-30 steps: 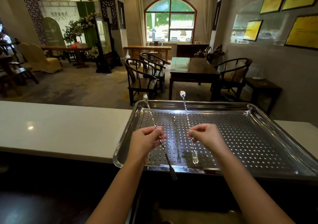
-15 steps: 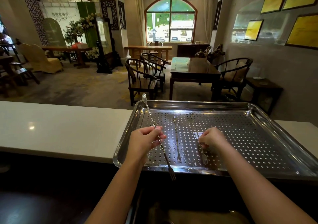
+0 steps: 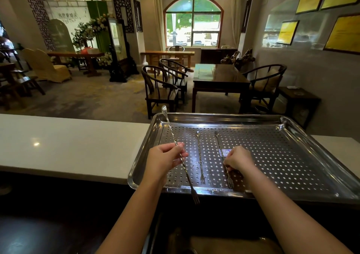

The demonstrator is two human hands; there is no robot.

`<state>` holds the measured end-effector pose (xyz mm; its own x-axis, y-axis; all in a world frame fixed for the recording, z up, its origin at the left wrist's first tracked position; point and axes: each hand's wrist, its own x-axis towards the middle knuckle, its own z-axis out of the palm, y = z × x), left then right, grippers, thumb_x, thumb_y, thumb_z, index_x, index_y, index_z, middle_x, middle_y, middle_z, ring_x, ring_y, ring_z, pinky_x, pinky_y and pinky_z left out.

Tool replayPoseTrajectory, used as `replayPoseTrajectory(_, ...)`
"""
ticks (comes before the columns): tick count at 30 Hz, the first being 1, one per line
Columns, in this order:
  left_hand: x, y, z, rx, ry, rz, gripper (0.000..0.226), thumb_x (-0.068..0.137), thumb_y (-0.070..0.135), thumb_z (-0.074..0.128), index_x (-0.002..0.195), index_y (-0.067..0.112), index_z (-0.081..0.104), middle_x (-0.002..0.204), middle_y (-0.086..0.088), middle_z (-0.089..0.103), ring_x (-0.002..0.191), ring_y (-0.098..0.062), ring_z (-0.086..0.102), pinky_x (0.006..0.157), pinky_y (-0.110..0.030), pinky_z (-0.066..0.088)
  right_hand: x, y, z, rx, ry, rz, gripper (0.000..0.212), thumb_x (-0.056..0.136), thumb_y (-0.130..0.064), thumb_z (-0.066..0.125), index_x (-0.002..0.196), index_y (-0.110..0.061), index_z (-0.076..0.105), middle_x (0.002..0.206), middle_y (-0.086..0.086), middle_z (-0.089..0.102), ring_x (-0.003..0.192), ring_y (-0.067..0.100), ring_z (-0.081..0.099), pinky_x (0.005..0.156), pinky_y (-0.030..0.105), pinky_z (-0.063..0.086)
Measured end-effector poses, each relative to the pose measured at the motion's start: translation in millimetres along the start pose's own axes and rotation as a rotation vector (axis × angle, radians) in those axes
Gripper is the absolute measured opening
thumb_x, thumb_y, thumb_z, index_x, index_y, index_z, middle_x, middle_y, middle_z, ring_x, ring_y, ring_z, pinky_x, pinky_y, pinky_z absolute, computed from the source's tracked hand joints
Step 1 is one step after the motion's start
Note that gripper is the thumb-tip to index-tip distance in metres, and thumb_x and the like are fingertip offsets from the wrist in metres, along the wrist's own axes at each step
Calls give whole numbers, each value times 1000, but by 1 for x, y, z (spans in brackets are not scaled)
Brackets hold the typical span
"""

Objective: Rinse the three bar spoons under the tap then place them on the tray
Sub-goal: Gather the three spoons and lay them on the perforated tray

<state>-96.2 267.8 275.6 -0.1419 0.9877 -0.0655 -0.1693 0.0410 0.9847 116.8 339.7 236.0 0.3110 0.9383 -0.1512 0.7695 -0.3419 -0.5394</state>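
A perforated steel tray (image 3: 292, 156) rests on the counter in front of me. My left hand (image 3: 164, 159) pinches a long twisted bar spoon (image 3: 171, 129) by its middle, tilted above the tray's left side, bowl end far, fork end near. A second bar spoon (image 3: 199, 154) lies flat on the tray between my hands. My right hand (image 3: 237, 159) rests low on the tray, fingers closed on a third bar spoon (image 3: 219, 142) that lies flat on the holes.
A white counter (image 3: 68, 146) stretches to the left of the tray. A dark sink area (image 3: 194, 240) lies below my arms. Beyond the counter stand wooden chairs (image 3: 159, 90) and a table (image 3: 218, 76).
My right hand has lowered its bar spoon from a raised tilt down flat onto the tray. My left hand and its spoon have hardly moved.
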Motion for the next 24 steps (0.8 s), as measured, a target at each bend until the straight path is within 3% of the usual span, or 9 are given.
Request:
replayPoseTrajectory(8,0,0,1,-5,-5,-2,8,84,11,65,83,8,72,65,-1,71,60,-9,70,63,-23,59,-18,-6,-7,-48,44,-120,15,84,-17,64,77,-4,65,85,11,71,73,19,62,69,32,52)
replayPoseTrajectory(10,0,-1,1,-9,0,-1,8,84,11,65,86,6,72,65,-1,72,60,-9,70,61,-22,58,-36,-13,-13,84,30,-245,12,85,-18,63,74,-13,62,79,3,67,67,12,57,66,27,51)
replayPoseTrajectory(14,0,-1,5,-14,-2,5,9,83,11,65,86,5,71,62,1,71,59,-7,69,61,-21,58,-88,-28,-17,349,-154,-473,10,80,-24,68,71,-25,65,66,-8,67,57,2,60,55,12,46)
replayPoseTrajectory(18,-5,-1,18,-31,-43,33,9,84,7,64,77,7,70,62,1,68,57,-5,67,67,-27,58,-111,-32,-9,551,-322,-471,7,80,-17,69,73,-18,69,70,-2,71,50,2,57,59,18,48)
replayPoseTrajectory(20,-7,-1,22,-26,-59,48,12,84,7,63,74,7,70,68,1,69,56,-4,67,60,-22,57,-114,-30,-5,584,-333,-446,12,79,-12,69,69,-19,68,64,-5,71,49,0,55,56,17,47)
replayPoseTrajectory(24,-9,1,25,-39,-104,29,7,84,10,64,87,10,70,73,-3,69,61,-5,69,57,-18,55,-116,-25,-2,732,-332,-382,20,78,-6,68,63,-18,66,55,-5,70,42,4,54,46,13,44)
